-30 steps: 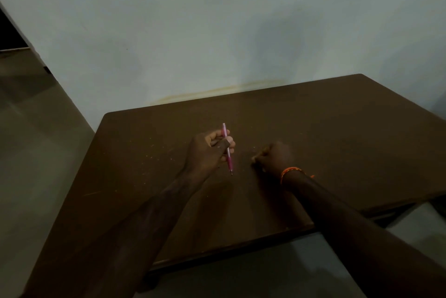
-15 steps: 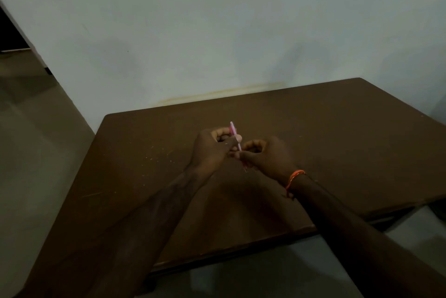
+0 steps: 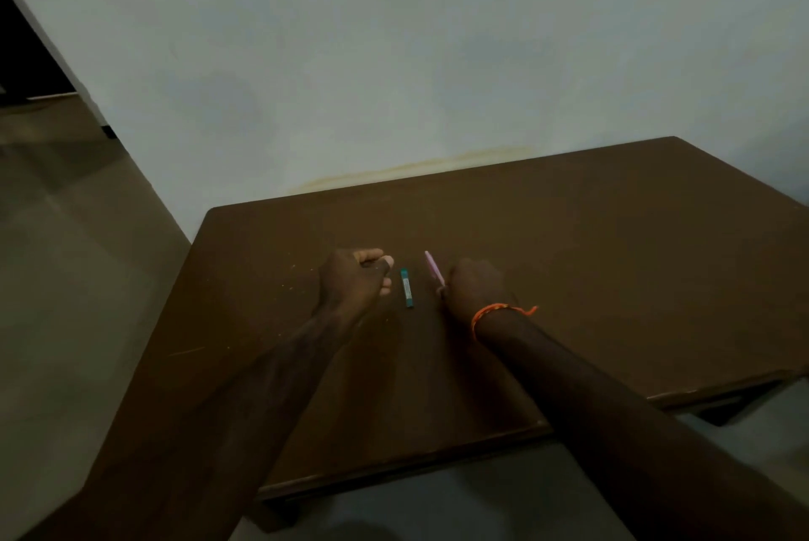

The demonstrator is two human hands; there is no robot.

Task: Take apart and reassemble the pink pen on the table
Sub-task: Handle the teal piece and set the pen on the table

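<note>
The right hand (image 3: 475, 284) has its grip closed around the lower end of the pink pen (image 3: 433, 272), whose barrel slants up over the desk (image 3: 613, 260) middle. The left hand (image 3: 354, 280) is loosely curled, holding nothing visible, just beside a teal pen piece (image 3: 407, 287) lying flat between the hands. The brown desk backs onto a pale wall (image 3: 437, 59) with a yellowish stain along its far edge

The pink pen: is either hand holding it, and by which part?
The right hand grips the pink pen by its near, lower end. The left hand looks empty.

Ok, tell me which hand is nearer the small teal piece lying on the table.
Left. The left hand sits curled just left of the teal piece; the right hand, holding the pink pen, is farther off on its right.
</note>
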